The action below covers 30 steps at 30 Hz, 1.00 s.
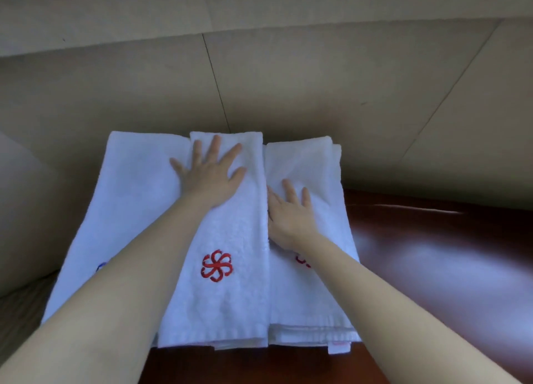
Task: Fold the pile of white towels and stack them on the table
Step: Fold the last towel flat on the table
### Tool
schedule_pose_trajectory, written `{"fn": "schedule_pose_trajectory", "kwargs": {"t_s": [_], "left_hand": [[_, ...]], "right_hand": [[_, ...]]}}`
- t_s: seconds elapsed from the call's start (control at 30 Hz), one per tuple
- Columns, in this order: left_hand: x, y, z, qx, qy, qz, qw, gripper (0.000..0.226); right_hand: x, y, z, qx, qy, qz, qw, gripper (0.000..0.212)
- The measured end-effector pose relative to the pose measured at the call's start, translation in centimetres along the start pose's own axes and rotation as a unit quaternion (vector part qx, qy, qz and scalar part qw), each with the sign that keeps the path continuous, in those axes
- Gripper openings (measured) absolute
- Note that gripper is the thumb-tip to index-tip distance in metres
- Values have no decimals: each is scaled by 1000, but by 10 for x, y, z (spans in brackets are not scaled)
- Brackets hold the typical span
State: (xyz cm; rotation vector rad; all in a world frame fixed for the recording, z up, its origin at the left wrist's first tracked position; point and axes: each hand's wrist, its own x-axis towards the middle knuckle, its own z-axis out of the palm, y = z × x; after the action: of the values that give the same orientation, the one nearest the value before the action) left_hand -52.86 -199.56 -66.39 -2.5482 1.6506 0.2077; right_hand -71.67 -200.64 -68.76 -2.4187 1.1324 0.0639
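We are pressing the left grip (207,178), released flat, onto the middle towel (227,303); right grip (288,219), released, resting at four o'clock.

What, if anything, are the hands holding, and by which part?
Nothing is gripped. The left hand presses flat on the folded white towel with the red flower; the right hand lies flat on the white towel beside it.

We look through one head-worn camera, facing forward and down, close above the white towels (225,297) on the dark table (432,253) (wide lens, seams bowing in the beige wall (317,80)), that wall filling our upper half.
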Motion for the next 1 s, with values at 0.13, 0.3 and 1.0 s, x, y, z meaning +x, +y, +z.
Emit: {"fn": "schedule_pose_trajectory", "kwargs": {"t_s": [0.13,0.3,1.0], "left_hand": [[4,-5,-16,-2,-55,22,998,56],[-27,-55,-23,-50,120,-47,990,55],[-18,-97,-29,-183,-140,-73,970,67]], "right_hand": [[-14,-15,-31,249,124,31,960,55],[-2,-57,-1,-3,47,-31,998,67],[67,-72,-34,-101,-41,72,991,77]]}}
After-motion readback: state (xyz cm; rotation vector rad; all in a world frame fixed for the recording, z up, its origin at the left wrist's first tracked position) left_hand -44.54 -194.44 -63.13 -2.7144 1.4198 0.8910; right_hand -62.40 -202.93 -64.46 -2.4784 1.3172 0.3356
